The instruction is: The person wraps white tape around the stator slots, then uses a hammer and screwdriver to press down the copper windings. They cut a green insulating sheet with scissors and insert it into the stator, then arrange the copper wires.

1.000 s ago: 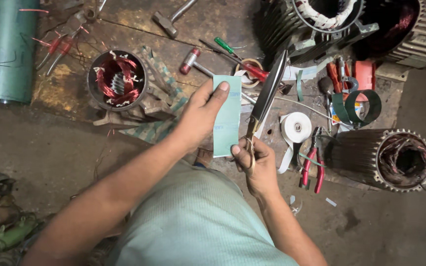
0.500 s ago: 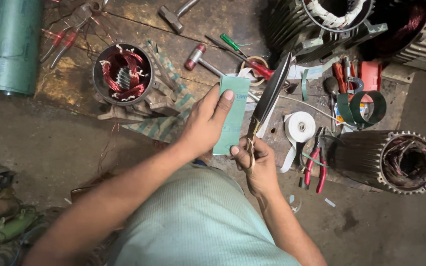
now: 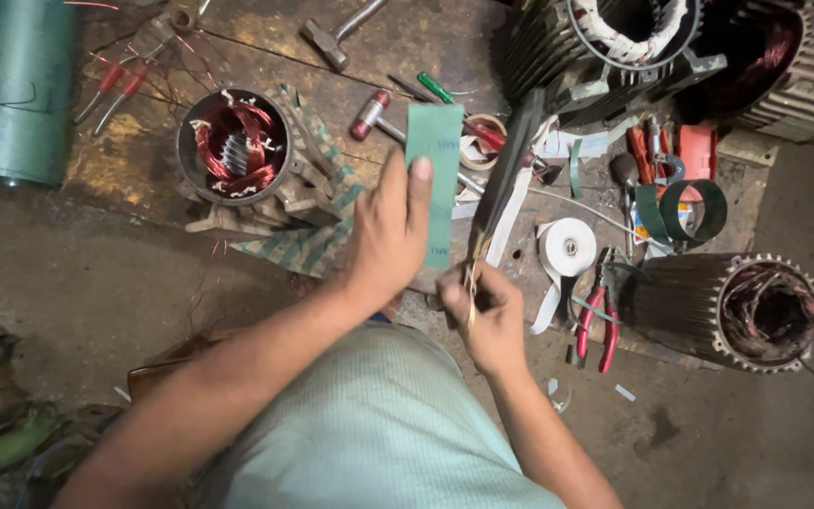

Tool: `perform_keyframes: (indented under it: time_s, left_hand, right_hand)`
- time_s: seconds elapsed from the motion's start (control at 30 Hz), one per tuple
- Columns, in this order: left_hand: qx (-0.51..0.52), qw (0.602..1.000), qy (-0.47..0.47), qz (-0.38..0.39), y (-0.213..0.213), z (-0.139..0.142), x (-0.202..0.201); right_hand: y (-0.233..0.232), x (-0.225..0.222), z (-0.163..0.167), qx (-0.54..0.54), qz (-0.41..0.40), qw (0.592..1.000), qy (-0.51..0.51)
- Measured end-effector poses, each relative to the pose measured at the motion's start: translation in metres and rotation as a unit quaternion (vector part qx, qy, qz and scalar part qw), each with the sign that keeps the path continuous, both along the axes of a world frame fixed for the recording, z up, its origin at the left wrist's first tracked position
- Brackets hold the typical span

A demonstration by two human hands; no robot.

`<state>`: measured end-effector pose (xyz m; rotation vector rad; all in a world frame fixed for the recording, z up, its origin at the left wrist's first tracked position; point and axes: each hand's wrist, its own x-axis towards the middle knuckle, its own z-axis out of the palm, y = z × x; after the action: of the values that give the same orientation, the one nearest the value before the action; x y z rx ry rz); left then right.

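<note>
Green paper (image 3: 433, 179) stands up in our left hand (image 3: 390, 236), fingers pinching it. Our right hand (image 3: 484, 316) grips big scissors (image 3: 501, 193) just beside it.

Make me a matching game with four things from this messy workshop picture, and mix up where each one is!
Things:
1. green sheet
2. long scissors
3. white tape roll
4. red-handled pliers

Places:
A. lying on the bench just right of the right hand
B. held up in the left hand
C. gripped in the right hand, blades pointing away
D. flat on the bench, just above the pliers

Right pairs: 1-B, 2-C, 3-D, 4-A
</note>
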<state>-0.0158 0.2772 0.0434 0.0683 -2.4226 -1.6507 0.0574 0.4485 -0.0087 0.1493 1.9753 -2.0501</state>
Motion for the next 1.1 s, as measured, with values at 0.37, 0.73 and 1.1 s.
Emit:
perform_keyframes:
  time_s: [0.37, 0.73, 1.1]
  left_hand:
    - [0.008, 0.993, 0.112, 0.020, -0.010, 0.026, -0.029]
    - [-0.010, 0.998, 0.062, 0.010, -0.004, 0.022, -0.028]
    - [-0.009, 0.999, 0.031, -0.019, 0.002, 0.027, -0.020]
  right_hand:
    - [0.003, 0.022, 0.011, 0.035, 0.175, 0.980, 0.088]
    - [0.004, 0.024, 0.001, 0.084, 0.131, 0.983, 0.095]
    - [0.007, 0.023, -0.011, -0.028, 0.122, 0.988, 0.088]
